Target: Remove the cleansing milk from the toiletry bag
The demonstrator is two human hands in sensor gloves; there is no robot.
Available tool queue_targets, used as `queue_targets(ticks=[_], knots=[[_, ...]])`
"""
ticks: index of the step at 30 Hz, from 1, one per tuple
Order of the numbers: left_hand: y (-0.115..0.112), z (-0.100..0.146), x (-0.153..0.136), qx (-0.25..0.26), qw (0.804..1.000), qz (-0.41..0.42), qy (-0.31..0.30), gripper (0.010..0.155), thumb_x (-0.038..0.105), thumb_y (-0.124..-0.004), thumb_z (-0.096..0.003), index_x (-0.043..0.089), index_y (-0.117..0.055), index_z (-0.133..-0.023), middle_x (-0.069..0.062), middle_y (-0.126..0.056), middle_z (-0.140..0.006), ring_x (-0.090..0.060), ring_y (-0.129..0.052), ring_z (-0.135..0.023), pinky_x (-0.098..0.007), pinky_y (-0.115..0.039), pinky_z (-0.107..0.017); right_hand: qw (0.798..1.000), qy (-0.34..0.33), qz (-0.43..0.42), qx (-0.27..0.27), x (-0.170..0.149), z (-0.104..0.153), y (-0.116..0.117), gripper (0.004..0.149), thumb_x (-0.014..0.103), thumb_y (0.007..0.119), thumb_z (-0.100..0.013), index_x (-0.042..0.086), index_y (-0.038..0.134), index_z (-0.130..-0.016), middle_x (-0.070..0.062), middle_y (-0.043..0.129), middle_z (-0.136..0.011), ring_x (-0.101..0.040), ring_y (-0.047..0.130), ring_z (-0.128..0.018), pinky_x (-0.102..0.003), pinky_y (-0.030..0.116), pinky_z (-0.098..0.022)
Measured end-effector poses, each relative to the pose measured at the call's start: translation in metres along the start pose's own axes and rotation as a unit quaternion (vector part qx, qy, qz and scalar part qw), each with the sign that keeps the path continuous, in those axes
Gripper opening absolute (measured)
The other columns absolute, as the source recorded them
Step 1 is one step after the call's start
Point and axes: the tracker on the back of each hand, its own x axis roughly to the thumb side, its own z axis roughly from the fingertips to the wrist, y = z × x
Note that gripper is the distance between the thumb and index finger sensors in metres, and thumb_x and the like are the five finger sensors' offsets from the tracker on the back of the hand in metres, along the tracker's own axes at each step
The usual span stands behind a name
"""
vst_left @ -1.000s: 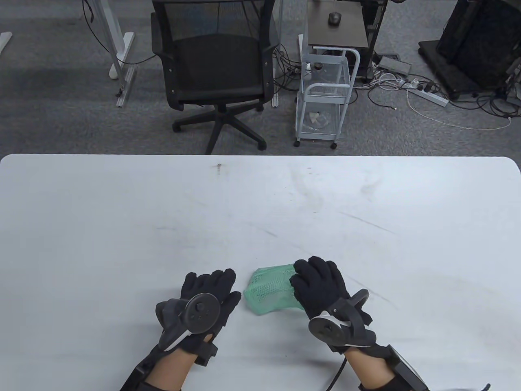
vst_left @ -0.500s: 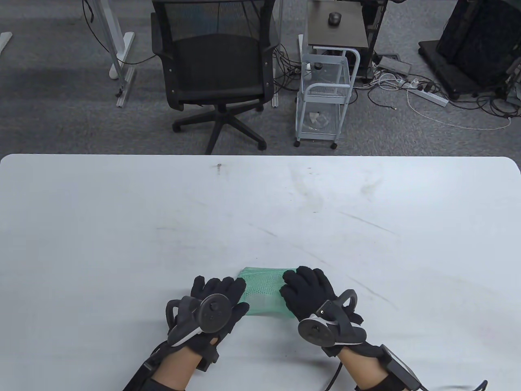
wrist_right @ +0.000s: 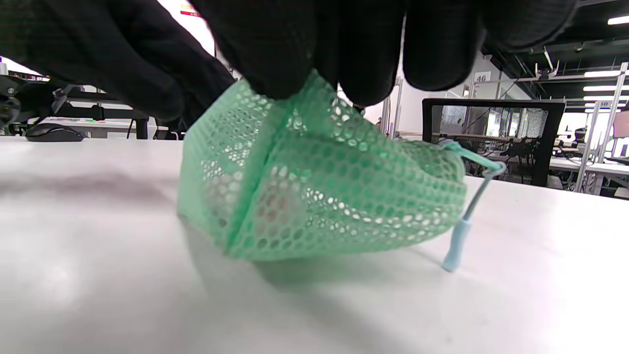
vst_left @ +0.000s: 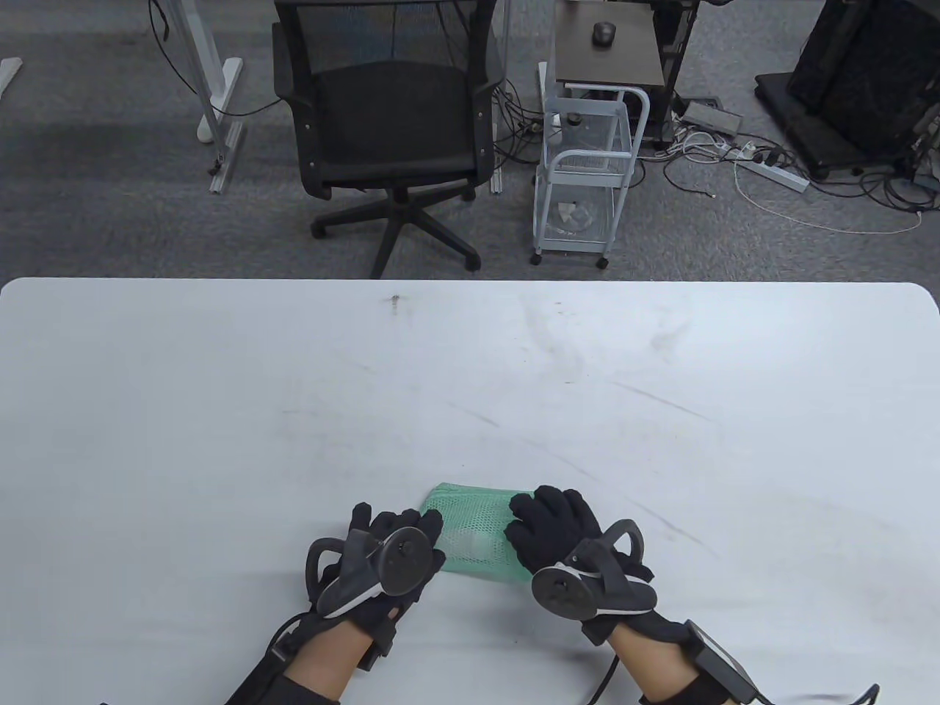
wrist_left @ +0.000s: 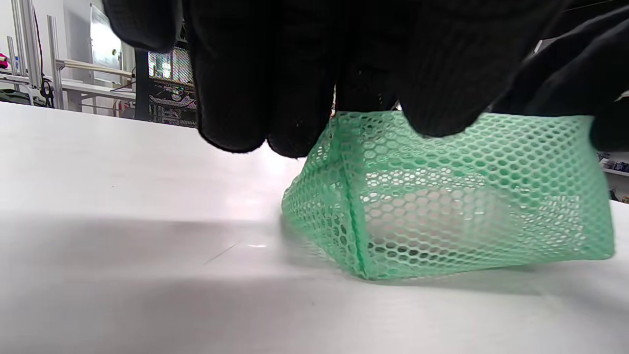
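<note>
Near the white worktop's (vst_left: 220,411) front edge, the left hand (vst_left: 393,547) and right hand (vst_left: 562,532) each pinch the green mesh toiletry bag's (vst_left: 470,532) top between closed fingers.

toiletry bag (vst_left: 470,532) on table (vst_left: 220,411), between hands

Both gloved hands low at the near edge, close together

The left hand (vst_left: 393,547) lies palm down, its tracker (vst_left: 382,569) on the back, its fingers (wrist_left: 255,88) curled downward with the tips together. The right hand (vst_left: 558,529) lies palm down just beside it, tracker (vst_left: 580,587) on its back, its fingers (wrist_right: 363,54) bent down and bunched. Bare forearms run in from the bottom edge.
</note>
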Motion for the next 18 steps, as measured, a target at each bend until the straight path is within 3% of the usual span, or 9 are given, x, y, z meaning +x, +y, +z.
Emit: queue_targets(ticks=[9,13,18], knots=[[0.001,0.000,0.000,-0.007,1.000,-0.006,0.006,0.057,0.044,-0.091,-0.0477,0.025,-0.082,-0.101,-0.010,-0.094,-0.101,-0.041,-0.097,-0.087,-0.066,-0.057,-0.074,0.998,0.019,-0.052,0.014,-0.010,0.000,-0.002,0.041,0.031,0.083,-0.055,0.007,0.089,-0.088,-0.025,0.078,-0.106,-0.063,0.074,-0.090,-0.073,0.060,-0.063],[0.001,0.000,0.002,-0.008,1.000,-0.011,0.004,0.057,0.044,-0.092,-0.0474,0.025,-0.082,-0.101,-0.010,-0.094,-0.101,-0.041,-0.097,-0.086,-0.066,-0.057,-0.074,0.995,0.065,-0.071,-0.014,-0.024,0.001,-0.004,0.041,0.031,0.083,-0.055,0.006,0.089,-0.088,-0.026,0.079,-0.105,-0.063,0.075,-0.089,-0.073,0.061,-0.063],[0.000,0.000,0.004,-0.006,1.000,-0.016,0.001,0.058,0.043,-0.092,-0.0471,0.025,-0.081,-0.101,-0.010,-0.094,-0.101,-0.040,-0.098,-0.085,-0.066,-0.058,-0.074,0.984,0.137,-0.110,-0.012,-0.045,0.003,0.001,0.044,0.031,0.082,-0.056,0.004,0.087,-0.091,-0.029,0.077,-0.106,-0.065,0.073,-0.088,-0.074,0.059,-0.063]])
